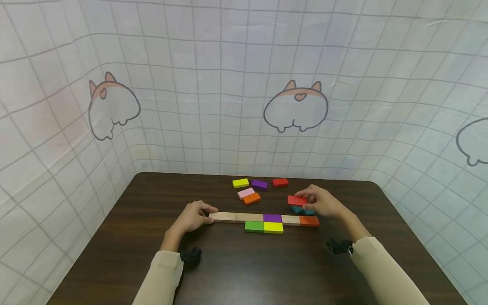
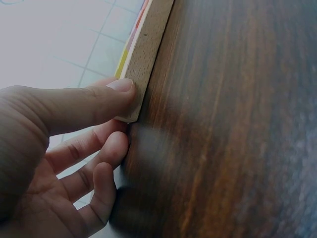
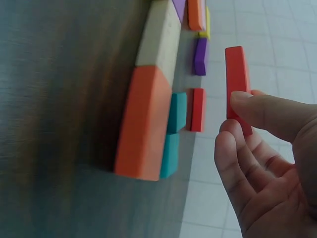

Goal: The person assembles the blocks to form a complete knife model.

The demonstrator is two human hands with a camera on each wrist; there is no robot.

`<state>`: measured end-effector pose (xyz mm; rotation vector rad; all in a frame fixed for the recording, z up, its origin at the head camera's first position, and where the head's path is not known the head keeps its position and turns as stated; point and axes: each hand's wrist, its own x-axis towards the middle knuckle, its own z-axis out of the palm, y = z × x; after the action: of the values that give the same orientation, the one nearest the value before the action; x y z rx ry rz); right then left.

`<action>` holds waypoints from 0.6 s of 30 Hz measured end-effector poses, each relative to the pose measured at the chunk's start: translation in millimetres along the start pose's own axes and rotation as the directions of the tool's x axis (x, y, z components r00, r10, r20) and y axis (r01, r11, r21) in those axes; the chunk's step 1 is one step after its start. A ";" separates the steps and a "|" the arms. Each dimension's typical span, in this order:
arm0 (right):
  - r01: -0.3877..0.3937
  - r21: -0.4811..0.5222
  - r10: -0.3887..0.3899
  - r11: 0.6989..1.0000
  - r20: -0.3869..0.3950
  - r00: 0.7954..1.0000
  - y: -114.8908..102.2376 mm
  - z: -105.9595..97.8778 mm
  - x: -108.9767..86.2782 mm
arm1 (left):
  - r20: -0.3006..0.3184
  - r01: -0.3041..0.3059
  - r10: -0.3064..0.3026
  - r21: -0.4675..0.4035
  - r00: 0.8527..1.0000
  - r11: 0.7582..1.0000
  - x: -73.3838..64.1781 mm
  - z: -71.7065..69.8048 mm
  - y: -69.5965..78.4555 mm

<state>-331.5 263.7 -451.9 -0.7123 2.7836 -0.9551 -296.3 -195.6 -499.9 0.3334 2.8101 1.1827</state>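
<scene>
My left hand (image 1: 194, 217) pinches the left end of a plain wooden block (image 1: 223, 217), thumb on its near side in the left wrist view. That block ends a straight row that continues with another plain block (image 1: 249, 217), a purple block (image 1: 272, 218), a third plain block (image 1: 291, 220) and an orange-red block (image 1: 309, 221). My right hand (image 1: 319, 201) holds a red block (image 3: 237, 74) between thumb and fingers, raised above the table. Two teal blocks (image 3: 170, 154) lie behind the row's right end, below the held block in the head view.
A green block (image 1: 254, 227) and a yellow block (image 1: 273, 228) lie side by side against the row's near side. Farther back are loose yellow (image 1: 240, 183), purple (image 1: 259, 184), red (image 1: 280, 182), pink (image 1: 246, 193) and orange (image 1: 251, 198) blocks. White gridded cloth (image 1: 236, 148) surrounds the dark table (image 1: 244, 271).
</scene>
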 end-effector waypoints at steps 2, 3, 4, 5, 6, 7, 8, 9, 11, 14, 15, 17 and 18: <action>0.013 0.001 -0.013 1.000 0.000 1.000 -1.4 3.4 -9.5 | -0.001 0.003 -0.003 0.005 1.000 1.000 -0.3 -0.1 -0.5; 0.019 0.002 -0.019 1.000 0.001 1.000 -2.1 5.2 -14.2 | -0.002 0.005 -0.005 0.005 1.000 1.000 -0.2 -0.1 -0.7; 0.024 0.005 -0.024 1.000 0.003 1.000 -2.4 7.2 -18.7 | -0.002 0.007 -0.007 0.007 1.000 1.000 -0.1 -0.1 -1.0; 0.028 0.001 -0.028 1.000 0.005 1.000 -2.5 9.4 -23.0 | -0.002 0.009 -0.009 0.007 1.000 1.000 -0.1 -0.1 -1.2; 0.033 -0.002 -0.033 0.999 0.008 0.999 -2.2 11.7 -27.1 | -0.001 0.011 -0.011 0.007 1.000 1.000 -0.1 -0.2 -1.1; 0.034 -0.003 -0.034 0.999 0.013 0.999 -2.2 13.9 -31.0 | 0.000 0.012 -0.012 0.007 1.000 1.000 -0.1 -0.2 -1.1; 0.036 0.002 -0.036 0.999 0.017 0.999 -2.1 16.1 -34.9 | 0.001 0.012 -0.012 0.006 1.000 1.000 -0.1 -0.3 -1.0; 0.040 0.005 -0.040 0.999 0.023 0.999 -1.9 18.2 -38.6 | 0.001 0.014 -0.014 0.006 1.000 1.000 0.2 -0.2 -1.2; 0.051 0.006 -0.051 0.999 0.031 0.998 -1.2 22.2 -45.0 | 0.004 0.013 -0.013 0.005 1.000 1.000 0.4 -0.1 -1.2; 0.054 0.011 -0.055 0.998 0.038 0.998 -0.2 27.5 -52.4 | 0.006 0.006 -0.006 0.007 1.000 1.000 0.7 0.1 -1.6; 0.056 0.009 -0.056 0.998 0.041 0.998 0.2 28.9 -54.3 | 0.007 0.004 -0.004 0.008 1.000 1.000 0.9 0.2 -1.7; 0.055 0.011 -0.056 0.998 0.043 0.997 0.6 31.5 -57.3 | 0.008 0.001 -0.001 0.006 1.000 1.000 1.0 0.3 -1.4; 0.056 0.012 -0.056 0.998 0.046 0.997 0.7 32.6 -58.4 | 0.008 0.000 0.000 0.004 1.000 1.000 1.1 0.3 -1.2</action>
<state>-271.9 273.5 -480.7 -0.8042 2.7299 -0.9499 -297.5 -195.9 -500.9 0.3377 2.8058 1.1726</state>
